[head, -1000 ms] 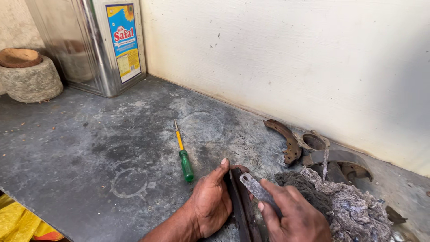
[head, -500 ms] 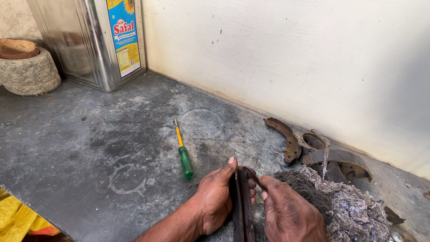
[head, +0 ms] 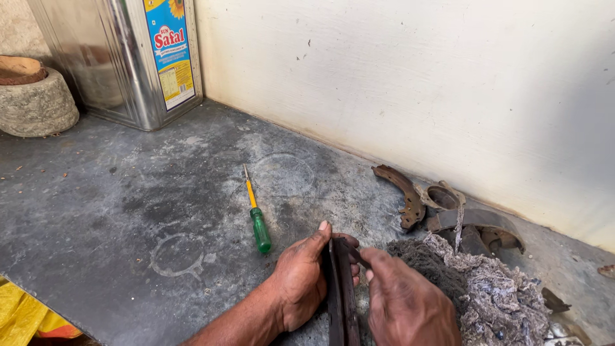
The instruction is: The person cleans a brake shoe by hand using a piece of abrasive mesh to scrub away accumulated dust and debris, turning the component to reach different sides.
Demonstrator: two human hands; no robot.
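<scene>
Between both hands, brake shoe (head: 339, 288) stands edge-up, lengthwise.

screwdriver (head: 255, 212) left of hands, rag pile (head: 487, 291) right, tin (head: 122, 57) behind

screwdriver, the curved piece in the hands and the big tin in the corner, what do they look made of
Screwdriver: glossy green handle, likely plastic, with a yellow sleeve and a thin bare metal tip. Curved piece, gripped by the left hand: dark, rusty-brown metal by its look, dull and grimy. Tin: shiny sheet metal, mirror-like sides with ridged seams and a paper-like coloured label.
</scene>
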